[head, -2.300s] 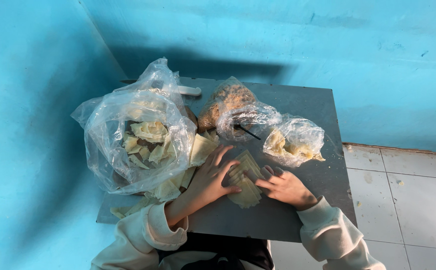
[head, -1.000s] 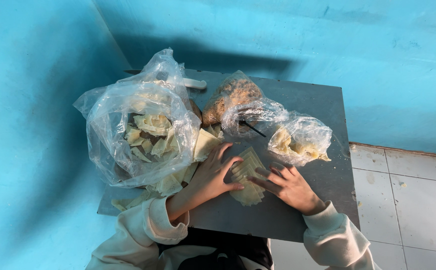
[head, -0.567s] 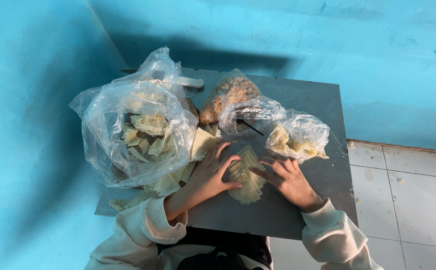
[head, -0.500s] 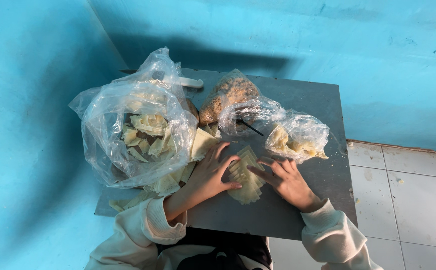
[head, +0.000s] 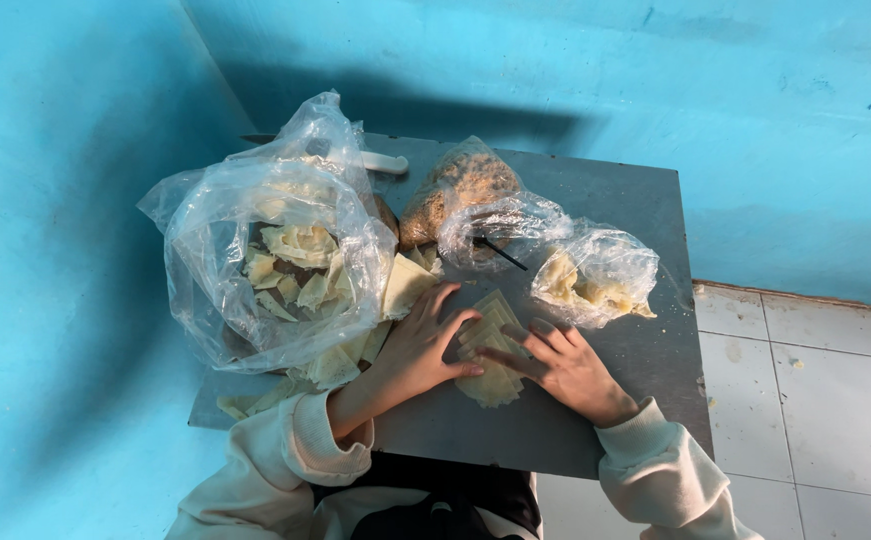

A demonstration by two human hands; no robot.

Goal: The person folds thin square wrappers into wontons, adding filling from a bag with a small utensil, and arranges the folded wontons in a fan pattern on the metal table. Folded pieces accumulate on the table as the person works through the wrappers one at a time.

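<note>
A large clear bag (head: 275, 260) of pale dough scraps is seen at the left of the grey table (head: 635, 210). The left hand (head: 417, 345) is laid flat, fingers spread, on a stack of thin pale sheets (head: 490, 345) near the table's middle; the right hand (head: 570, 368) is pressed on it likewise. Farther back, a bag of brown crumbs (head: 455, 185) and a small bag of yellowish lumps (head: 595, 275) are set. The contents are blurred by plastic.
</note>
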